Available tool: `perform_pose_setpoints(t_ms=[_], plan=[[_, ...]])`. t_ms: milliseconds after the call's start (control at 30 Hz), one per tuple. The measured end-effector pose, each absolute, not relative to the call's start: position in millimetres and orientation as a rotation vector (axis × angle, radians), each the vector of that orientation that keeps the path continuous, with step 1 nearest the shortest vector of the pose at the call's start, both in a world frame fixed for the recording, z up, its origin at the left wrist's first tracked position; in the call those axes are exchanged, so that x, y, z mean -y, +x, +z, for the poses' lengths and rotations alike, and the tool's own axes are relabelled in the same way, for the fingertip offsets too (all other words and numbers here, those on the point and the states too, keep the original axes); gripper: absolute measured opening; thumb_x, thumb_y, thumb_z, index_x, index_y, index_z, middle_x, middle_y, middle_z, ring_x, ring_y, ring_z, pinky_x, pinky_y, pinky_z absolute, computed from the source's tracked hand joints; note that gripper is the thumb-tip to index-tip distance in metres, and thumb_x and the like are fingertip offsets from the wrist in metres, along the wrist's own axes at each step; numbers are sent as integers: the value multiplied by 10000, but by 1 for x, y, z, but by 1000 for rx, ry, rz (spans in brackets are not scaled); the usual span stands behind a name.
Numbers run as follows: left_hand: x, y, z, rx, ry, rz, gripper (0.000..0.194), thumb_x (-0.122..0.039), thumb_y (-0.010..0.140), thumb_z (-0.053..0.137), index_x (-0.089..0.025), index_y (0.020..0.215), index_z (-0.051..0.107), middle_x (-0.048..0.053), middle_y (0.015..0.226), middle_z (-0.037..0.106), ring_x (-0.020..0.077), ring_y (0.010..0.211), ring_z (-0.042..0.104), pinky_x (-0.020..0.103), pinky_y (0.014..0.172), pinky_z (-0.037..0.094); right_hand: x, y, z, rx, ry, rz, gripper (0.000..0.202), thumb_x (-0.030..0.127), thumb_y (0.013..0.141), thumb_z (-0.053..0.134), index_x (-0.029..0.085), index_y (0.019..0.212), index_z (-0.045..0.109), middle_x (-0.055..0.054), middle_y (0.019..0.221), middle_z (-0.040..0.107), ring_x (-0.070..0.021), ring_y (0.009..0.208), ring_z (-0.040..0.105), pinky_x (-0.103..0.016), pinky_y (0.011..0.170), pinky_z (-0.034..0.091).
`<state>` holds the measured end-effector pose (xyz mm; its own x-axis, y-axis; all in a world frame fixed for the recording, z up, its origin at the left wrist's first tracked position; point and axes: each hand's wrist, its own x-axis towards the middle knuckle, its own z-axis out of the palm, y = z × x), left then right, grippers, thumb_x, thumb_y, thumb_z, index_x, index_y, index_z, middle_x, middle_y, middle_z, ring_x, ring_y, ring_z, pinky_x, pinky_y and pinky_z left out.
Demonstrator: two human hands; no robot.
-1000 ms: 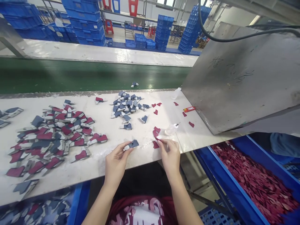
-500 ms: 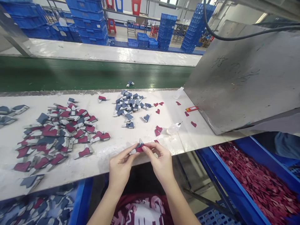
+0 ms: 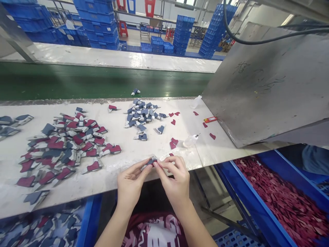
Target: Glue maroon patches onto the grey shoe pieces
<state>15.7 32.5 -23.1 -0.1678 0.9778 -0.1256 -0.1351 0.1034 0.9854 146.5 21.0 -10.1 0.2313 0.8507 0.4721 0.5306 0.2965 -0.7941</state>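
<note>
Both hands meet at the front edge of the table, pinching one small blue-grey and white plastic part (image 3: 152, 160) with a bit of maroon showing. My left hand (image 3: 130, 183) grips its left side between thumb and fingers. From the right, my right hand (image 3: 176, 178) presses thumb and fingertips to it; the fingers cover much of the part. Just beyond lie loose maroon pieces (image 3: 173, 144) and a clear squeeze bottle (image 3: 190, 141) with a thin tip, on its side. A pile of similar blue-grey parts (image 3: 141, 113) sits farther back.
To the left spreads a large heap of maroon and blue-grey parts (image 3: 63, 144). Behind the table (image 3: 113, 171) runs a green conveyor belt (image 3: 102, 80). A metal panel (image 3: 267, 85) stands at right. Below are a blue bin (image 3: 233, 168) of maroon pieces and another bin (image 3: 88, 219) at left.
The held part has turned in my fingers, showing less maroon, and my hands have shifted slightly left. A blue-grey part on the green belt has moved left.
</note>
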Motion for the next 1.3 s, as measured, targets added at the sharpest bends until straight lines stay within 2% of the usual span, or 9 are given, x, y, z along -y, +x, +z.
perform_pose_setpoints(t_ms=[67, 133, 267, 333, 467, 700, 867, 1100, 1300], plan=[[-32, 15, -22, -1273, 926, 1304, 279, -287, 675, 833, -174, 926, 787, 73, 949, 788, 272, 884, 758, 349, 847, 638, -22, 148, -10, 1384, -1370, 391, 83, 238, 855, 699, 249, 799, 759, -40, 786, 607, -177, 764, 603, -298, 608, 532], [-32, 14, -20, -1260, 934, 1301, 274, -283, 680, 830, -177, 929, 786, 75, 962, 786, 272, 903, 755, 336, 833, 641, -25, 151, -11, 1304, -1340, 592, 56, 267, 840, 718, 249, 812, 763, -40, 828, 623, -174, 791, 626, -277, 610, 546], [-31, 14, -14, -1247, 975, 1299, 298, -290, 675, 832, -174, 946, 784, 83, 977, 784, 280, 917, 752, 346, 836, 641, -32, 161, -10, 1214, -1221, 1087, 250, 360, 878, 669, 255, 1099, 724, -63, 1049, 680, -203, 994, 661, -279, 721, 588], [-31, 15, -10, -1245, 984, 1307, 313, -295, 668, 835, -173, 952, 784, 84, 976, 784, 284, 918, 751, 357, 846, 639, -33, 162, -9, 1276, -1152, 1190, 278, 370, 921, 606, 249, 1154, 695, -64, 1090, 681, -202, 1037, 655, -298, 800, 583], [-28, 18, -6, -1240, 997, 1306, 322, -293, 676, 829, -177, 972, 785, 82, 1003, 779, 283, 939, 747, 354, 854, 638, -28, 155, -8, 1354, -1169, 1008, 200, 315, 973, 511, 224, 1084, 650, -55, 1044, 656, -177, 986, 649, -288, 851, 541], [-20, 22, -6, -1276, 1005, 1325, 302, -293, 740, 790, -177, 1019, 772, 75, 1035, 776, 260, 942, 747, 342, 860, 633, -20, 142, -12, 1417, -1258, 670, 172, 227, 992, 430, 209, 1052, 590, -61, 983, 607, -186, 931, 608, -314, 810, 507], [-16, 23, -9, -1386, 1190, 1363, 232, -282, 838, 688, -199, 1045, 752, 66, 1056, 761, 226, 923, 742, 305, 818, 632, -24, 149, -10, 1534, -1191, 733, 208, 203, 954, 535, 226, 1145, 612, -54, 1016, 607, -183, 950, 605, -310, 824, 505], [-16, 30, -18, -1596, 1576, 1370, 191, -181, 895, 525, -195, 1004, 682, 67, 975, 713, 198, 891, 702, 308, 803, 590, -24, 138, -17, 1462, -1247, 733, 148, 188, 915, 523, 195, 1049, 585, -40, 920, 580, -174, 825, 589, -300, 734, 496], [-27, 17, -15, -1526, 1260, 1266, 174, -276, 853, 593, -167, 947, 692, 79, 914, 736, 208, 825, 719, 302, 745, 607, -34, 131, -16, 1372, -1272, 953, 152, 301, 917, 546, 182, 989, 606, -45, 894, 604, -181, 819, 593, -309, 751, 494]])
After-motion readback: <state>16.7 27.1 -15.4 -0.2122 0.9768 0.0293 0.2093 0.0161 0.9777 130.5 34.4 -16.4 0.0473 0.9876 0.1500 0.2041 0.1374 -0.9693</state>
